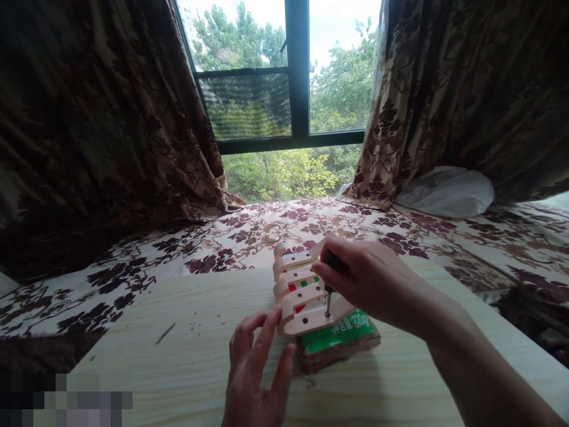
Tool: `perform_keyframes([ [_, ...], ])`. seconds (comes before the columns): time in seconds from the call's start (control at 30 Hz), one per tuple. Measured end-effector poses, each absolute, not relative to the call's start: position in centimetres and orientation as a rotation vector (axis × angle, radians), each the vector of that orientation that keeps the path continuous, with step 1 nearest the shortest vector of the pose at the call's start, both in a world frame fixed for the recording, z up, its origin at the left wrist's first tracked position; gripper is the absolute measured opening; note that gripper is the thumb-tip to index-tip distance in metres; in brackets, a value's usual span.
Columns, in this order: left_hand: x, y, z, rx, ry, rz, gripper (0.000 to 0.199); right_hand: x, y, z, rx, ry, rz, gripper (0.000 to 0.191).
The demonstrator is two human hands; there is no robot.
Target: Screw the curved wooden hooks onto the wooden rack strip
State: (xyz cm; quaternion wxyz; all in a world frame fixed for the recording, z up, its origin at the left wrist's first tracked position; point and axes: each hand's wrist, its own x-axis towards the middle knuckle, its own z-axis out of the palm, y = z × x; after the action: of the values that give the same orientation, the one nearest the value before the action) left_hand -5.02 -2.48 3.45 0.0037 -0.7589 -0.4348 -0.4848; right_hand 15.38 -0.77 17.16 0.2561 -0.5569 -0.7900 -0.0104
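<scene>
My right hand point(351, 267) is wrapped round the dark handle of a screwdriver point(329, 299), whose shaft points down. Its tip meets a screw hole in the nearest of several pale wooden pieces with rounded ends point(291, 317). The pieces lie side by side, each with dark holes or screws. Beneath them is a green printed packet point(335, 337) with a brown, rough-edged side. My left hand point(258, 367) has its fingers apart, and a fingertip touches the rounded left end of the nearest piece. The far ends of the pieces are hidden behind my right hand.
All this rests on a pale wooden board point(178, 367). A thin dark sliver point(165, 333) and small dark crumbs lie to the left. Behind the board spreads a floral cloth point(249, 231), with a white plastic bag point(447, 193) at the right, below curtains and a window point(300, 71).
</scene>
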Motion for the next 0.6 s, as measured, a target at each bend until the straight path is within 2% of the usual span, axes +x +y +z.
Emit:
perform_keyframes([
  [0.13,-5.07,-2.46,3.32,-2.392,-1.370,-1.502,0.051,15.39,-0.61,17.03,-1.586,-2.088,-0.048,0.022],
  [0.33,-4.94,-2.60,3.51,-2.406,-1.379,-1.502,0.051,15.88,-1.16,17.47,-1.361,-2.227,0.118,0.010],
  [0.6,-5.06,-2.48,3.40,-2.394,-1.357,-1.509,0.051,15.47,-0.44,17.02,-1.578,-2.105,0.014,0.022],
])
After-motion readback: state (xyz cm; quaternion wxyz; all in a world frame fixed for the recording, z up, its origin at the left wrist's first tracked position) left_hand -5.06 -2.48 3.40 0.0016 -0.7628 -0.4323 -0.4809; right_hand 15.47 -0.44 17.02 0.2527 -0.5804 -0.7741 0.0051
